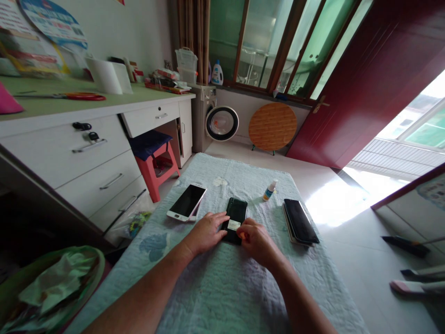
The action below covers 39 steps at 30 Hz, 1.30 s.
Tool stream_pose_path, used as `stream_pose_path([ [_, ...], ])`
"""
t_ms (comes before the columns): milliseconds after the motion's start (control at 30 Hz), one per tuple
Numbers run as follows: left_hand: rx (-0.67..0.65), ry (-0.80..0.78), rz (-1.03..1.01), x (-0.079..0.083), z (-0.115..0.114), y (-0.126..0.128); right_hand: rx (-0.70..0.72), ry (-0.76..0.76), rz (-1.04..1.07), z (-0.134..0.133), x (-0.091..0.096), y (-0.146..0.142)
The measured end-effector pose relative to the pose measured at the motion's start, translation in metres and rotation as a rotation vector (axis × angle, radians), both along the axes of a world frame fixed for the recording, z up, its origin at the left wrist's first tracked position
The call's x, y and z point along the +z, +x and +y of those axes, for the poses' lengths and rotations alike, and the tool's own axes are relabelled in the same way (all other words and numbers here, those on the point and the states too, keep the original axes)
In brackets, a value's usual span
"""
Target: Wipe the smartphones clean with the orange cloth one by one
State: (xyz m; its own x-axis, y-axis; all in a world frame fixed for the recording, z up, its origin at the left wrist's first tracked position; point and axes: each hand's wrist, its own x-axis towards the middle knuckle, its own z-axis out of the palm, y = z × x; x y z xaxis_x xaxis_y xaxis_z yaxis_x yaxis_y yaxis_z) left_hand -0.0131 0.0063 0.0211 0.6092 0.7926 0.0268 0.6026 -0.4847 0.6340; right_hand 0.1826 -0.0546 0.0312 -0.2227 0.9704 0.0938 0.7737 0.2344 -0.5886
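A black phone (236, 211) lies face up in the middle of a pale green quilted cloth (215, 287). My left hand (205, 232) rests with its fingers flat against the phone's left edge. My right hand (257, 241) is curled at the phone's near right corner, pinching something small and orange. A small pale patch (234, 225) sits on the phone's near end between my hands. To the left lie two stacked phones, white-edged (187, 202). To the right lie dark phones in a stack (300, 221).
A small spray bottle (270, 190) stands on the cloth beyond the phones. A white desk with drawers (86, 148) and a red stool (155, 160) are at the left. A green bin with a bag (52, 287) sits near left. The floor at right is sunlit.
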Motion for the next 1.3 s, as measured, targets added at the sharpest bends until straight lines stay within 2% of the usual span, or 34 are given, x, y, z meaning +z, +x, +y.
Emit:
stream_pose_path([
  [400,-0.007,-0.002,-0.009,0.001,0.000,0.000,-0.101,0.074,0.035,0.010,-0.017,0.006],
  [767,-0.006,-0.004,0.008,0.005,-0.001,0.001,-0.123,0.078,-0.018,0.009,-0.011,0.004],
  [1067,-0.014,-0.013,0.004,0.003,0.000,0.000,-0.165,0.164,0.140,0.015,-0.017,0.008],
  [1300,-0.004,-0.015,-0.009,0.001,-0.001,0.000,-0.199,0.100,0.092,0.014,-0.018,0.004],
])
